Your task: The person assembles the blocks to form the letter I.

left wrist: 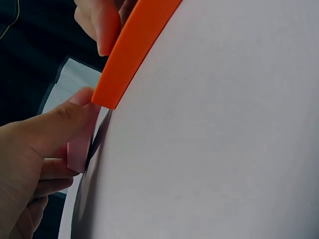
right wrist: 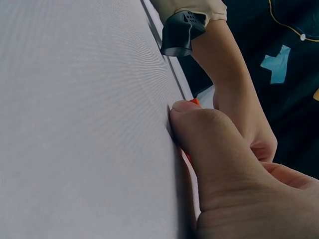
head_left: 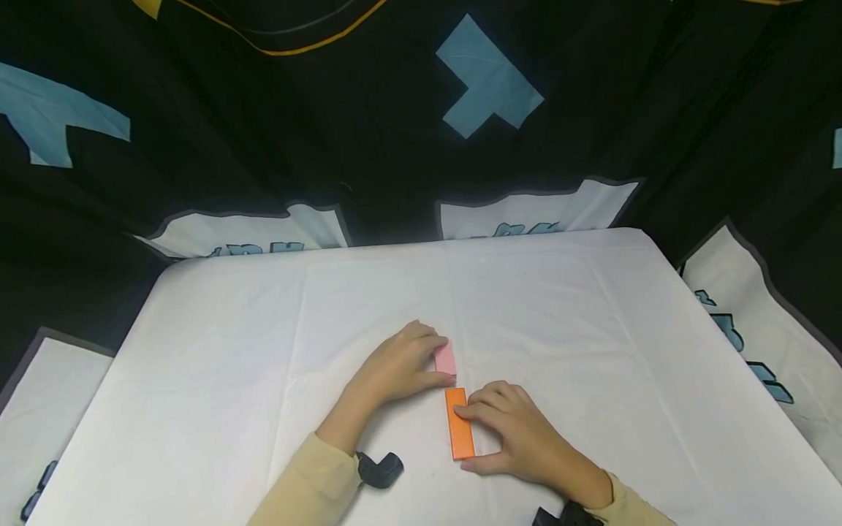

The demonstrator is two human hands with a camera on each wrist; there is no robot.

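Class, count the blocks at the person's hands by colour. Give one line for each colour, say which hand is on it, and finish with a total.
Orange: 1, the orange block in the right hand
Pink: 1, the pink block in the left hand
Total: 2

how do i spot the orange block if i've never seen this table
On the white table, find the right hand. It holds the orange block. Its bright orange sets it apart from the pink block in the left hand.
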